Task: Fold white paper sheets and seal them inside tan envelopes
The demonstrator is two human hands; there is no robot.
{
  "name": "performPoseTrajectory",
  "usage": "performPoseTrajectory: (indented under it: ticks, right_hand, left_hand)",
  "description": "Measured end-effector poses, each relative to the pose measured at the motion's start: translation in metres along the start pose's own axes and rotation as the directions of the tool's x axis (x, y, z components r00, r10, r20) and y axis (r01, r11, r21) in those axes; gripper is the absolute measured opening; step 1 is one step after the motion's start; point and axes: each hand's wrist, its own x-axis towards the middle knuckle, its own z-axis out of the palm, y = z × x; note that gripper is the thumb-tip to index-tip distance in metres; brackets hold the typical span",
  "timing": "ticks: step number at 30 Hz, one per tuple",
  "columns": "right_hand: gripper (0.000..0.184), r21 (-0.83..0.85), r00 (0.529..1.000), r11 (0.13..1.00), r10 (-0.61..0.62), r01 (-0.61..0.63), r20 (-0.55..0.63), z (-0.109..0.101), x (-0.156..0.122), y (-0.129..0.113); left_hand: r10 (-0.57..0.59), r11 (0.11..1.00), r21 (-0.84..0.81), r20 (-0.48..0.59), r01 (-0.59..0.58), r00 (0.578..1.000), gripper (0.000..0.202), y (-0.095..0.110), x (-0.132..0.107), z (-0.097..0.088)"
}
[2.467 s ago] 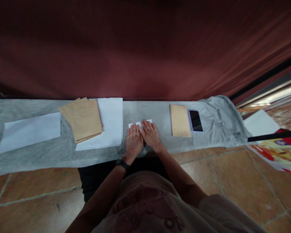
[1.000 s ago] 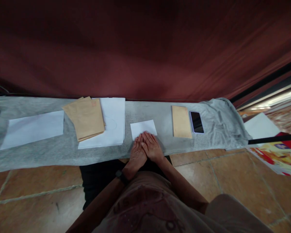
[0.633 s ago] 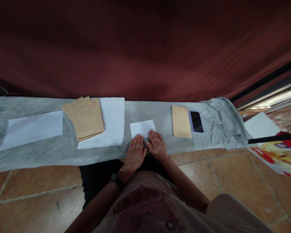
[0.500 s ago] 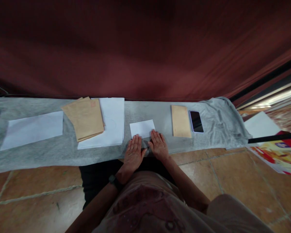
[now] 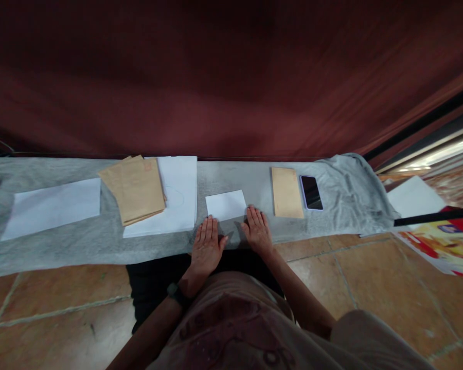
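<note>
A small folded white paper point(image 5: 226, 204) lies on the grey cloth point(image 5: 81, 244) in front of me. My left hand point(image 5: 206, 245) rests flat on the cloth just below the paper's left corner, fingers stretched out and holding nothing. Flat and open as well, my right hand point(image 5: 257, 229) lies by the paper's lower right corner, its fingertips near the paper's edge. A dark band sits on my left wrist.
Left of the paper lie a stack of brown envelopes point(image 5: 134, 188) on white sheets point(image 5: 177, 195) and a long white sheet point(image 5: 52, 207). To the right are one brown envelope point(image 5: 286, 191) and a phone point(image 5: 310, 191). A dark red curtain hangs behind. Tiled floor lies below.
My hands slid back off the folded paper toward me and then spread apart, left hand going left, right hand going right. The paper stays in place, uncovered.
</note>
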Motion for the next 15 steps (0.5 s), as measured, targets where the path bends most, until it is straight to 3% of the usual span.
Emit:
performPoseTrajectory:
  ticks: [4, 10, 15]
  right_hand:
    - [0.056, 0.067, 1.0, 0.998, 0.006, -0.004, -0.023, -0.002, 0.005, -0.005]
    - [0.052, 0.144, 0.99, 0.983, -0.126, 0.116, 0.065, 0.001, 0.023, -0.03]
    - [0.053, 0.094, 0.986, 0.987, -0.138, 0.129, 0.095, 0.01, 0.031, -0.039]
  left_hand:
    - [0.015, 0.999, -0.037, -0.031, -0.016, 0.999, 0.062, 0.003, 0.004, 0.002]
    - [0.111, 0.992, -0.065, 0.018, -0.11, 0.994, 0.06, 0.014, 0.028, 0.01]
    - [0.104, 0.993, -0.056, 0.038, -0.102, 0.994, 0.06, 0.016, 0.041, 0.017]
